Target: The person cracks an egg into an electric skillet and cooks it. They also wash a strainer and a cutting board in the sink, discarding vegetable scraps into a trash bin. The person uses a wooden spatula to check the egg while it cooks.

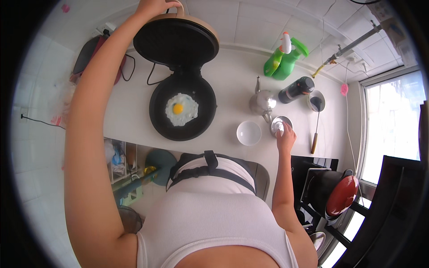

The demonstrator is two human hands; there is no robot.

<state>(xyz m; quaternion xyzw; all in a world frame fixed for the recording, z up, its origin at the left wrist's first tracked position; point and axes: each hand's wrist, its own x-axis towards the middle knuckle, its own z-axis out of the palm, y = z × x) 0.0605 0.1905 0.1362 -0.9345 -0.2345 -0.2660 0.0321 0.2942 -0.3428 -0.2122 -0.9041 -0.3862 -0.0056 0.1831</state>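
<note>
My left hand (154,6) reaches to the far side, its fingers closed round the handle (180,10) of an electric griddle's raised lid (176,41). On the black lower plate (161,117) lies a fried egg (182,110) with a whole yellow yolk and set white. My right hand (286,138) is at a small metal bowl (287,119), its fingers closed in a pinch over the rim. Something pale and shiny shows at the fingertips; I cannot make out what it is. Just left of that bowl stands a white bowl (248,133).
Behind the right hand stand a metal pot with a spout (263,102), a dark bottle (296,90) and green spray bottles (283,60). A ladle (317,129) rests in another bowl (322,96). A red-lidded pan (342,196) is at the lower right, near the window.
</note>
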